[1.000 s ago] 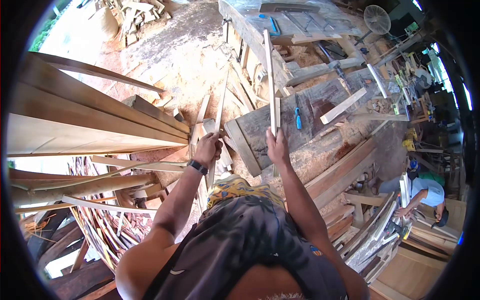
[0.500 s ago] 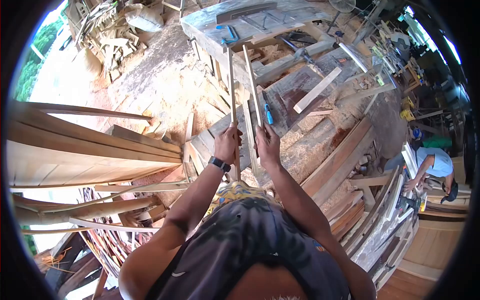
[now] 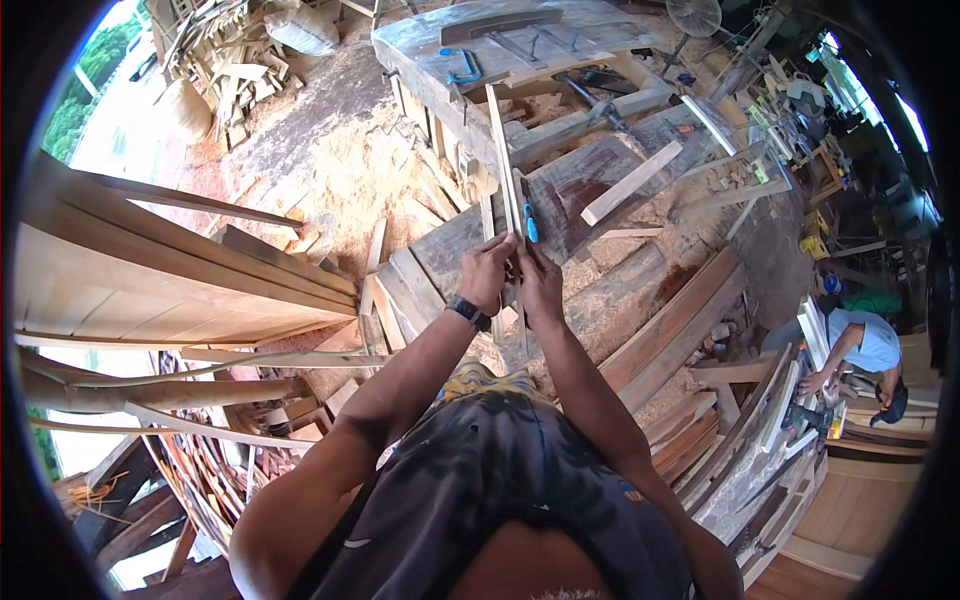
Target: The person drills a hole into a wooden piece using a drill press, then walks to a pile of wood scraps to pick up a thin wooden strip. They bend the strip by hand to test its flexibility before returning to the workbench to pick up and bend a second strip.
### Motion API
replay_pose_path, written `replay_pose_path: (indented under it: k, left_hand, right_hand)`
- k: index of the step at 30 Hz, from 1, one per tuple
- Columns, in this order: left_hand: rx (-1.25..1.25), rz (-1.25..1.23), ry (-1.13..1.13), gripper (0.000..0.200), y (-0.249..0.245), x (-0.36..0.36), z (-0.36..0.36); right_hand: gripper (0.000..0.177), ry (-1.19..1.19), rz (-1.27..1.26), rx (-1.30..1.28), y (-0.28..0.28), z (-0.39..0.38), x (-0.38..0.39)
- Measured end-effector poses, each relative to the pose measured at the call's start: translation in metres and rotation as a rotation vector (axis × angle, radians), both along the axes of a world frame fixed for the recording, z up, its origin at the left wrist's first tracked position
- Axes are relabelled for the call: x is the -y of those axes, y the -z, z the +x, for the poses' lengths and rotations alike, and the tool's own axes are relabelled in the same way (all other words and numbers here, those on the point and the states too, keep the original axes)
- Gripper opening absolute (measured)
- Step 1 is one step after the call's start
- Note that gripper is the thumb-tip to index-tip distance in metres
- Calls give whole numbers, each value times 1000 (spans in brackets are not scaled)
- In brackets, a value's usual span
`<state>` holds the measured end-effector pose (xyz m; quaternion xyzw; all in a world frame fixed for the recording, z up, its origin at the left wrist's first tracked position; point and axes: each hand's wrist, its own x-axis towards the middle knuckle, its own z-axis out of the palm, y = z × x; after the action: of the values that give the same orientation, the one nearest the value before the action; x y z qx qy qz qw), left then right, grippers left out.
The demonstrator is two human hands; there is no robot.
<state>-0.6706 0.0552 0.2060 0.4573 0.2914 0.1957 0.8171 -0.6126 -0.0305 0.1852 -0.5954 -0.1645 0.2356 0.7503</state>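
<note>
Two long, thin wooden strips (image 3: pixel 502 160) now lie side by side, pointing away from me over the workbench. My left hand (image 3: pixel 485 275), with a dark watch at its wrist, is closed around the strips' near part. Close beside it, my right hand (image 3: pixel 541 286) grips them too, its fingers almost touching the left ones. Just past my right hand, a blue-handled tool (image 3: pixel 531 224) lies on the weathered workbench (image 3: pixel 571 207). A thicker pale board (image 3: pixel 632 184) rests farther right on the bench. My fingers partly hide the strips.
A blue clamp (image 3: pixel 464 67) lies on the far grey table (image 3: pixel 420 45). Large curved wooden panels (image 3: pixel 180 270) stand at left. Stacked planks (image 3: pixel 670 320) lie at right, where another person (image 3: pixel 865 345) bends over work. Sawdust and offcuts cover the floor.
My left hand has moved right, bringing its strip against the one in my right hand. The two strips were apart before. The co-worker stays in about the same place.
</note>
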Motion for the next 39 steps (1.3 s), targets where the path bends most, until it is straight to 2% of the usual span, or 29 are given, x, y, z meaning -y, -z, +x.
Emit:
replay_pose_path:
  k: [2, 3, 4, 6, 8, 10, 12, 14, 16, 21, 27, 39]
  left_hand:
    - [-53, 46, 5, 32, -11, -1, -6]
    - [-74, 67, 59, 32, -15, -2, -9]
    - [-94, 87, 114, 31, -15, -5, -13]
    - [-97, 28, 179, 34, -9, -11, -15]
    - [-84, 79, 175, 26, -10, -15, -18]
    - [-108, 41, 172, 33, 12, -36, -9]
    - [37, -119, 149, 44, 15, -61, -3]
    - [114, -111, 35, 48, 8, -88, 3]
    - [206, -111, -27, 36, 3, -108, 3]
    - [203, -115, 37, 24, 16, -118, -7]
    - [180, -122, 27, 20, 4, -112, -19]
    - [183, -134, 123, 15, 15, -123, -26]
  right_hand:
    - [33, -33, -88, -6, 4, 4, 4]
    - [33, -46, -128, 95, 7, 6, 7]
    - [33, -44, -133, 86, 2, 3, 10]
    - [31, -135, -141, -102, -11, -2, 14]
    - [28, -104, -158, -125, -13, -6, 15]
    - [24, -173, -178, -138, -8, -7, 22]
    - [21, -173, -247, -125, -12, -19, 27]
    - [22, -221, -290, -114, -10, -23, 37]
    - [23, -244, -290, -135, -7, -27, 45]
    - [27, -293, -426, -63, -3, -29, 56]
    - [31, -277, -456, -71, -2, -35, 55]
    - [38, -286, -459, -79, -7, -52, 51]
